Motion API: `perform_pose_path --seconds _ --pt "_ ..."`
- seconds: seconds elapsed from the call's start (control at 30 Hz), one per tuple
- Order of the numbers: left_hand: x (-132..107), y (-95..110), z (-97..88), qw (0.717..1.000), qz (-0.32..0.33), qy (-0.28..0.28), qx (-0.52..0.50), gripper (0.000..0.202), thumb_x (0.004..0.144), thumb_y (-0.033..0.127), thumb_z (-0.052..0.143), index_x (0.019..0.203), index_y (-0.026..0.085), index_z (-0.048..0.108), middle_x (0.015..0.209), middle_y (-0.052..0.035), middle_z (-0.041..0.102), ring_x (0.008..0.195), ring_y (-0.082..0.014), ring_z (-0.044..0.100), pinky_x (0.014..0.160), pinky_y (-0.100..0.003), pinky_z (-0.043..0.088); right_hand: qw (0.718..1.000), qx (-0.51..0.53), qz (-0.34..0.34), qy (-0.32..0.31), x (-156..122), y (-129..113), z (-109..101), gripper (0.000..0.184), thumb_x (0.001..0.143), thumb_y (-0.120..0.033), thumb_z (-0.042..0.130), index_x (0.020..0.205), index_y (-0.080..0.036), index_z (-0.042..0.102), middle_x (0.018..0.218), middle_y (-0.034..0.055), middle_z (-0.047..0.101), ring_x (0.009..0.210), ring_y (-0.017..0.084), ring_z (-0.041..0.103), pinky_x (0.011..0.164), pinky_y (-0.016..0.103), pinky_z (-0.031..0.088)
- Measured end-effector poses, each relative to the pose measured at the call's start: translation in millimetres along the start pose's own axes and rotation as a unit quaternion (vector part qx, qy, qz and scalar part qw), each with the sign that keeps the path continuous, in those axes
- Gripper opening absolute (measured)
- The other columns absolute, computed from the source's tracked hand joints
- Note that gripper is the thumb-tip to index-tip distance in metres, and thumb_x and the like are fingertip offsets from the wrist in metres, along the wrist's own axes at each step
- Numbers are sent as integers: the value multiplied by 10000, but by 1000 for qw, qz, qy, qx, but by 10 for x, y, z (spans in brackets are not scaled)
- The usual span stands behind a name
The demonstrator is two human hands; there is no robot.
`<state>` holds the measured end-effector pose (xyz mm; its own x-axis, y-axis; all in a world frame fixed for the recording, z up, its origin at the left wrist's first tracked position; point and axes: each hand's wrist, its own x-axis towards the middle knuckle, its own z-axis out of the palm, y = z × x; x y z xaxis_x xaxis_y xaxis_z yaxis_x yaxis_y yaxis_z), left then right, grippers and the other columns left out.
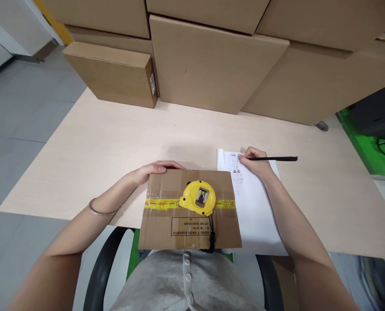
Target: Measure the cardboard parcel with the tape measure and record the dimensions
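A pale wooden table (92, 142) fills the middle of the view, with grey floor to the left and a wall of stacked cardboard cartons (212, 65) along its far edge; one smaller carton (115, 73) juts out at the far left.

On the left, the left hand (153, 170) lies flat, fingers together and stretched out, palm down on the far left corner of a small cardboard box (166, 224) that sits at the near edge of the table, just in front of the person's body. It grips nothing; it only presses the box down. A thin bracelet (98, 211) circles that wrist.

In the middle, the box is sealed with clear tape and a band of yellow tape (156, 204) across its top. A yellow tape measure (197, 198) rests on that band, blade drawn in, its black strap (211, 235) hanging toward the near edge.

To the right, a white sheet of paper (254, 216) lies on the table, touching the box's right side. The right hand (255, 162) holds a black pen (273, 159), fingers pinched narrow around it, tip down on small printed or written lines near the far end of the sheet; the writing is too small to read.

The step in hand looks like noting something on the sheet, probably a figure for the box, with the measure set aside. Going on would call for a steady pen stroke while the left hand keeps the box from sliding.
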<state>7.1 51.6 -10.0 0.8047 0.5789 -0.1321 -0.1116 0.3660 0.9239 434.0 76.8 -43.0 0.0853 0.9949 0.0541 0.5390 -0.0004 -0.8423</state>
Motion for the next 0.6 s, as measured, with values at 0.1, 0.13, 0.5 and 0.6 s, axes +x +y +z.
perform_pose_path --seconds 0.1,0.13,0.5,0.6 --pt "-13 -10 -10 1000 5 10 16 545 831 450 651 1282 168 775 1304 -117 769 1126 -298 672 921 -356 529 1000 -2 -2 7 3 13 -1 321 657 -356 745 561 -252 456 524 -46 438 540 110 344 536 284 258" --pt "-18 -13 -12 1000 6 12 21 547 832 451 646 1285 171 773 1301 -116 770 1129 -300 670 920 -358 530 1000 -2 -2 6 3 17 -2 321 662 -360 747 561 -251 462 522 -46 439 537 110 344 537 286 261" --pt "-26 -43 -29 999 17 12 34 547 852 443 620 1309 184 772 1325 -117 772 1181 -316 673 937 -363 537 1000 -1 -4 -2 6 6 -12 330 646 -340 761 550 -250 458 519 -43 436 544 115 345 534 283 253" --pt "-28 -45 -33 999 18 7 39 545 868 450 610 1319 187 766 1358 -122 759 1225 -328 664 972 -373 535 1000 0 -5 1 10 9 -12 341 641 -337 763 554 -250 444 523 -45 439 552 114 346 534 279 256"
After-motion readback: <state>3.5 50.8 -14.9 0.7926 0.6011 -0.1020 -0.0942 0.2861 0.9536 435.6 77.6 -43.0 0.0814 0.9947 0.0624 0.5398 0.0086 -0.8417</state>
